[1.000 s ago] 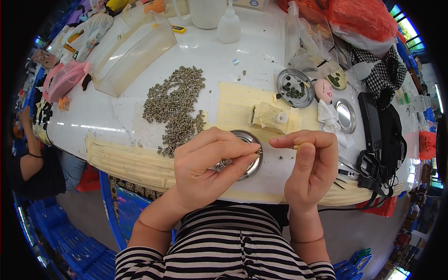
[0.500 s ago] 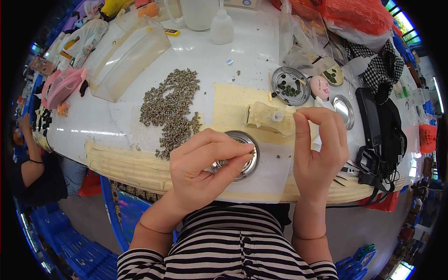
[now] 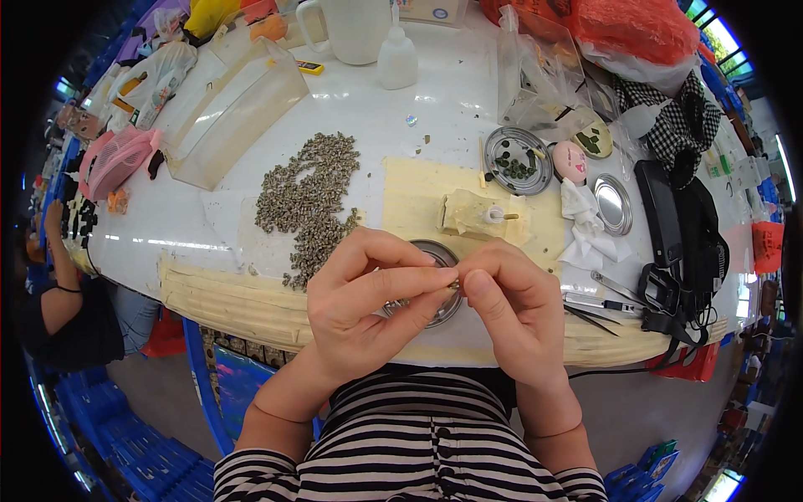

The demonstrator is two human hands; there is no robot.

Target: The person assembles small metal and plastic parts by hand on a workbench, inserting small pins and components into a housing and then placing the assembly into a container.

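Note:
My left hand (image 3: 360,301) is closed in a pinch, its thumb and fingers on a small brassy metal piece (image 3: 454,285). My right hand (image 3: 519,314) meets it there, thumb and forefinger bent together against the left fingertips. Whatever the right fingers grip is hidden. Below both hands stands a round metal dish (image 3: 437,250), partly covered, with small pieces inside. Just beyond them a tape-wrapped block (image 3: 468,215) carries a white knob with a short tan stick (image 3: 510,217) poking out. A heap of small metal pieces (image 3: 309,188) lies to the left.
Past the block are a metal dish with dark green bits (image 3: 517,163), a pink oval object (image 3: 570,161) and an empty metal dish (image 3: 613,204). Tweezers (image 3: 592,318) and a cutter knife (image 3: 600,302) lie right. A clear tray (image 3: 238,117) and a white squeeze bottle (image 3: 397,58) stand farther back.
My right hand has moved left and down from beside the block to the left fingertips. The tan stick now shows at the knob. My left hand keeps its pinch.

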